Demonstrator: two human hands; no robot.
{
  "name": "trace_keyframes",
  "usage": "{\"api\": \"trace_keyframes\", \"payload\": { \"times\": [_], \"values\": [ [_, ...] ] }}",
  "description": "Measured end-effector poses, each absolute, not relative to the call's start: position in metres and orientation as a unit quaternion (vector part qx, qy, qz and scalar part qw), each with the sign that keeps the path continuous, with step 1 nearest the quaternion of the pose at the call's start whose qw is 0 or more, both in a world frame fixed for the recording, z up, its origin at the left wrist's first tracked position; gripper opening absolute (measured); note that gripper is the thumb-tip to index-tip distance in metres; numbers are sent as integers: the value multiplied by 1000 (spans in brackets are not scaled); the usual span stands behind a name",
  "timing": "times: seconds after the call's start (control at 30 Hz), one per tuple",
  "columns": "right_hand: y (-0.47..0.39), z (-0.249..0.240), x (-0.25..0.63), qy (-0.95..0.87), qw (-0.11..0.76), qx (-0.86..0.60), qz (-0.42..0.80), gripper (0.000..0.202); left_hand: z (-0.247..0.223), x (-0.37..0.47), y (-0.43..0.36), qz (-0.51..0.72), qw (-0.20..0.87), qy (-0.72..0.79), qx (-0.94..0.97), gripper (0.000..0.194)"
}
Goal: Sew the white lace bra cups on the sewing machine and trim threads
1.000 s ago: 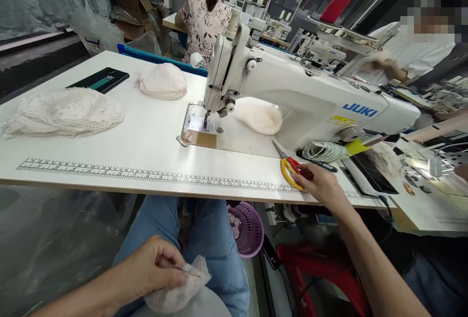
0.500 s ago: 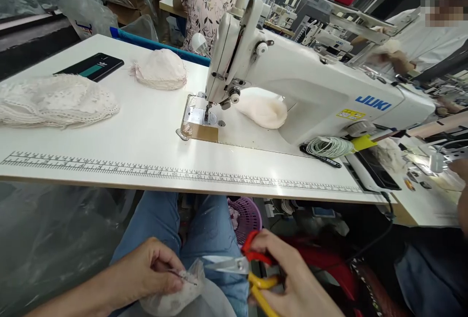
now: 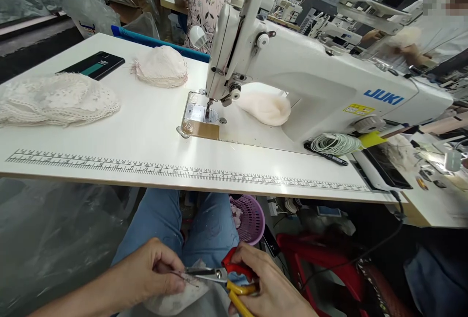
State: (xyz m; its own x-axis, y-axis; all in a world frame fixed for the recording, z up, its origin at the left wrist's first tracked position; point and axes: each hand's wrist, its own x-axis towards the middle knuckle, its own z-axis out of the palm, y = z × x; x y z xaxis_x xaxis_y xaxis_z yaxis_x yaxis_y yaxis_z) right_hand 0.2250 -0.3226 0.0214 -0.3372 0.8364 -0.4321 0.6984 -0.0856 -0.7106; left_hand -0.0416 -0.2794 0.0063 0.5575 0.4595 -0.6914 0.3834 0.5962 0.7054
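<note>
Over my lap, my left hand (image 3: 163, 269) pinches the edge of a sheer, whitish piece of fabric (image 3: 179, 296). My right hand (image 3: 261, 280) grips scissors (image 3: 219, 274) with one red and one yellow handle. Their blades point left and lie at the fabric's edge, right beside my left fingertips. Whether the blades are fully closed on the cloth is hard to make out. Above, on the white table (image 3: 146, 136), stands a JUKI sewing machine (image 3: 310, 73), with a cream padded piece (image 3: 268, 107) under its arm.
Stacked lace pieces (image 3: 60, 100), a smaller pale stack (image 3: 161, 66) and a black phone (image 3: 94, 65) lie on the table's left. A printed ruler (image 3: 183, 170) runs along its front edge. Below are a purple basket (image 3: 252, 219) and a red stool (image 3: 321, 268). Other people work beyond.
My right hand has brought the scissors left, up to the fabric at my left fingers. The blades, apart before, are now closer together. The view has shifted slightly.
</note>
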Motion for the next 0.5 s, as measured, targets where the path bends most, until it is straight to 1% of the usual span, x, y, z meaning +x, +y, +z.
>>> {"api": "trace_keyframes", "payload": {
  "times": [0.33,0.5],
  "values": [
    [-322,20,224,-679,64,-560,471,34,5,-38,-280,35,763,462,451,34],
    [-324,17,225,-677,57,-557,477,38,8,-36,-278,21,768,460,445,34]
  ]
}}
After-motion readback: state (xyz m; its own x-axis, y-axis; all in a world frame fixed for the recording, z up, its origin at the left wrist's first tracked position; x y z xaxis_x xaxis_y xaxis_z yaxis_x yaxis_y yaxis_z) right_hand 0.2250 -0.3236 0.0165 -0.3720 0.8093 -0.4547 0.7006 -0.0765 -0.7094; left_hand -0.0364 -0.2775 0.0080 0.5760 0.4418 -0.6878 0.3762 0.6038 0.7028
